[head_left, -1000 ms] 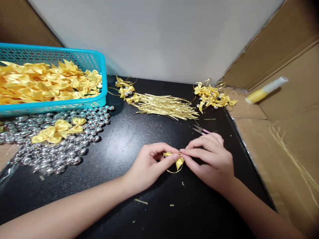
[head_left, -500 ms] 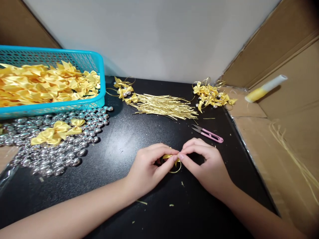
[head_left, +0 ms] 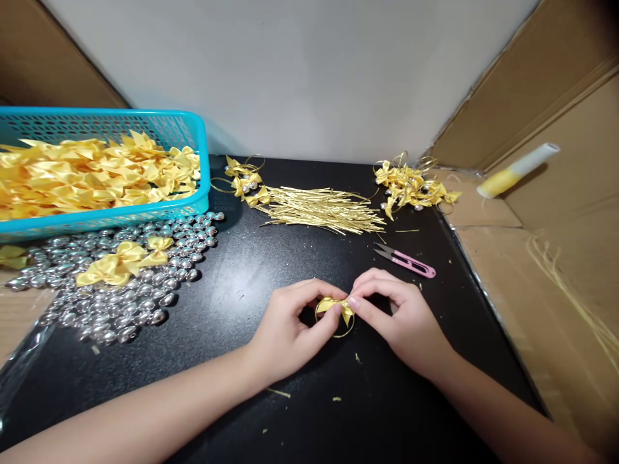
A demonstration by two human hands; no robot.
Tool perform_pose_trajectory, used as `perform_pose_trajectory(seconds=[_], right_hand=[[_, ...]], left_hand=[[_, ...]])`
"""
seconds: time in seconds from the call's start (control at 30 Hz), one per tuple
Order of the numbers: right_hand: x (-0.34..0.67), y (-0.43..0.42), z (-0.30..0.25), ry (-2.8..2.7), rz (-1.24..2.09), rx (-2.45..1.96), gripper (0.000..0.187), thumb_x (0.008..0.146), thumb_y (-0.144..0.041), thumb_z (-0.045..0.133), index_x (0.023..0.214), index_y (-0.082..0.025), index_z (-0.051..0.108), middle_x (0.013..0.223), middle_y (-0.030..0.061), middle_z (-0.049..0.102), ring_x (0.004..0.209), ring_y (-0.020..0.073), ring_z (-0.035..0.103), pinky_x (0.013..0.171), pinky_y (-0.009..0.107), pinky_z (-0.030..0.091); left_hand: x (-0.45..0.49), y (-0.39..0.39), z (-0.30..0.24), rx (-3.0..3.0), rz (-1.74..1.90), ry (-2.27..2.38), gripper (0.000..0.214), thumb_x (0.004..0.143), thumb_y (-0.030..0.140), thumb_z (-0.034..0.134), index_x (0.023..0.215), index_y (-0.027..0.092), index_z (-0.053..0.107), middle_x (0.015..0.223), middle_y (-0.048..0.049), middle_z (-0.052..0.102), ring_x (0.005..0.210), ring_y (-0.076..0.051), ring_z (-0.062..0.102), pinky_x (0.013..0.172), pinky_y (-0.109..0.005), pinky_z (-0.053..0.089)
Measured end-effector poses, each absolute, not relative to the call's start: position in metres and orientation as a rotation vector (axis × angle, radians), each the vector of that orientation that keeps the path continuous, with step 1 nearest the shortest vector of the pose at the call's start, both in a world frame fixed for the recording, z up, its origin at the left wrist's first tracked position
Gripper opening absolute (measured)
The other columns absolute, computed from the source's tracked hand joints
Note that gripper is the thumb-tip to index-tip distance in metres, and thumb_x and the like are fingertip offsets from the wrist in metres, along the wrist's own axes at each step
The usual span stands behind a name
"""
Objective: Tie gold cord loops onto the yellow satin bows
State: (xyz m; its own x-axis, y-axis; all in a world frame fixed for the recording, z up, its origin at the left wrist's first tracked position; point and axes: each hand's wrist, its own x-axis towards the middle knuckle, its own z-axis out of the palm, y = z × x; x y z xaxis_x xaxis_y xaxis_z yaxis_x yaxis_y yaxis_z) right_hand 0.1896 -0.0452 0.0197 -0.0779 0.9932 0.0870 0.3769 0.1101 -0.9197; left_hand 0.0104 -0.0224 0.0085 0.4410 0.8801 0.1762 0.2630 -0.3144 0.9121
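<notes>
Between my two hands, low over the black table, is a yellow ribbon bow [head_left: 347, 313] with a gold cord loop [head_left: 344, 335] curving below it. My left hand [head_left: 302, 322] pinches the bow's left side and middle between thumb and fingers. At the bow's right edge, the thumb and forefinger of my right hand [head_left: 403, 322] are pressed together on it. My fingertips cover the bow's centre, so the knot and any bead there are hidden. Beyond my right hand lie thread snips [head_left: 406, 261] with a pink handle. A bundle of gold cords [head_left: 324, 210] lies farther back.
At the left, a turquoise basket [head_left: 205, 167] holds many yellow bows. Silver beads [head_left: 120, 309] spread in front of it, with loose bows [head_left: 118, 263] on top. Finished-looking bows with loops [head_left: 416, 183] are heaped back right, beside cardboard [head_left: 483, 258] and a tube [head_left: 520, 171].
My fingers have shifted slightly, and more of the yellow bow shows between them. Both hands still grip it. The whole view has moved a little.
</notes>
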Motion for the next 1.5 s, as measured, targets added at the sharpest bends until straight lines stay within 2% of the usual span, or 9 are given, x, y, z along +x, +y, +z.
perform_pose_trajectory(seconds=[0.37,0.53,0.73,0.9,1.03,1.1,1.5], right_hand=[[0.189,-0.046,0.02,-1.678,0.882,-1.401,0.011,0.082,-0.018,0.064,0.073,-0.02,0.068,0.081,0.0021,0.065,0.08,0.0166,0.06,0.075,0.033,0.048],[0.19,-0.046,0.019,-1.719,0.877,-1.411,0.013,0.085,-0.017,0.061,0.072,-0.02,0.065,0.082,0.0019,0.065,0.082,0.0167,0.058,0.077,0.034,0.046],[0.191,-0.045,0.018,-1.734,0.933,-1.418,0.012,0.087,-0.017,0.059,0.076,-0.02,0.063,0.086,0.0014,0.064,0.085,0.0166,0.058,0.081,0.035,0.044],[0.191,-0.045,0.017,-1.701,0.952,-1.415,0.012,0.087,-0.017,0.059,0.075,-0.02,0.062,0.085,0.0011,0.063,0.084,0.0161,0.058,0.08,0.034,0.044],[0.19,-0.046,0.017,-1.695,0.96,-1.412,0.013,0.087,-0.018,0.059,0.075,-0.02,0.063,0.084,0.0012,0.063,0.084,0.0163,0.059,0.08,0.034,0.044],[0.19,-0.045,0.017,-1.692,0.964,-1.41,0.014,0.087,-0.019,0.059,0.074,-0.02,0.063,0.083,0.0012,0.063,0.083,0.0162,0.059,0.079,0.034,0.044],[0.189,-0.045,0.014,-1.716,0.909,-1.412,0.012,0.086,-0.018,0.061,0.075,-0.019,0.066,0.083,0.0012,0.064,0.081,0.0153,0.06,0.077,0.032,0.046]], left_hand=[[0.01,-0.02,0.009,1.768,0.822,0.951,0.015,0.088,0.017,0.057,0.086,0.016,0.072,0.086,-0.0049,0.075,0.078,-0.015,0.069,0.071,-0.024,0.051],[0.009,-0.015,0.014,1.842,0.816,1.006,0.013,0.087,0.016,0.058,0.082,0.016,0.071,0.094,-0.0048,0.074,0.074,-0.012,0.065,0.065,-0.022,0.049],[0.007,-0.015,0.013,1.974,0.871,0.991,0.008,0.08,0.012,0.063,0.085,0.018,0.067,0.089,-0.0029,0.069,0.081,-0.015,0.062,0.077,-0.028,0.048],[0.007,-0.017,0.014,2.11,0.947,0.973,0.01,0.073,0.015,0.07,0.08,0.016,0.063,0.081,-0.003,0.059,0.078,-0.017,0.057,0.072,-0.03,0.046],[0.006,-0.016,0.01,2.193,0.945,0.982,0.001,0.08,0.014,0.067,0.079,0.015,0.066,0.082,-0.0043,0.06,0.079,-0.016,0.057,0.071,-0.029,0.045],[0.006,-0.014,0.01,2.227,0.959,0.966,0.004,0.082,0.013,0.065,0.078,0.015,0.067,0.08,-0.0044,0.061,0.077,-0.016,0.057,0.07,-0.028,0.044],[0.003,-0.008,0.016,2.335,0.867,0.98,0.007,0.082,0.012,0.065,0.075,0.015,0.067,0.073,-0.0027,0.064,0.069,-0.016,0.057,0.064,-0.028,0.045]])
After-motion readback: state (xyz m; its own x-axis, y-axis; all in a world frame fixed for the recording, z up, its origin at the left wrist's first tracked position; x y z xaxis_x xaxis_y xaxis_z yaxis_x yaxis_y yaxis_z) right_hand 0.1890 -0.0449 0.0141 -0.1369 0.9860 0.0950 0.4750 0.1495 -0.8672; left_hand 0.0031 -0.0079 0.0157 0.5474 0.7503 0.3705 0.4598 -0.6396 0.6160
